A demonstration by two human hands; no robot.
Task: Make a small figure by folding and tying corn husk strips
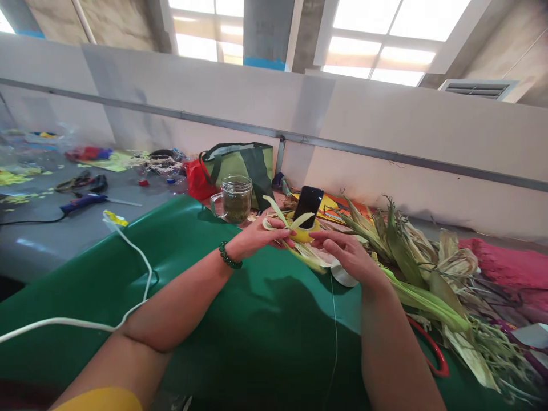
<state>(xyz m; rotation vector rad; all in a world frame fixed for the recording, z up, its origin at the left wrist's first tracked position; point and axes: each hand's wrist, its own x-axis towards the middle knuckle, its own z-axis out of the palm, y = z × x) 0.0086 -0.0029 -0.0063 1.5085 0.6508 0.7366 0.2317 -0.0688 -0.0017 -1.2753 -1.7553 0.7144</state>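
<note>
My left hand point(261, 233), with a dark green bead bracelet point(230, 256) at its wrist, is closed on pale green corn husk strips point(276, 206) that fan out above the fingers. A long husk piece also trails below them. Just to the right, my right hand point(345, 251) has its fingers apart and curved toward the strips, with nothing visible in them. Behind the hands, a black phone point(309, 204) leans upright at a yellow ring-shaped thing point(305, 234). Partly hidden behind my right hand is a white spool point(343, 277), with a thin thread point(335, 319) running toward me.
A heap of corn husks point(411, 257) lies right, with a red handle point(436, 357) beside it. A glass mug point(237, 200) of liquid stands before a green bag point(261, 162). A white cable point(145, 262) crosses the green mat point(257, 342). A blue glue gun point(83, 203) lies left.
</note>
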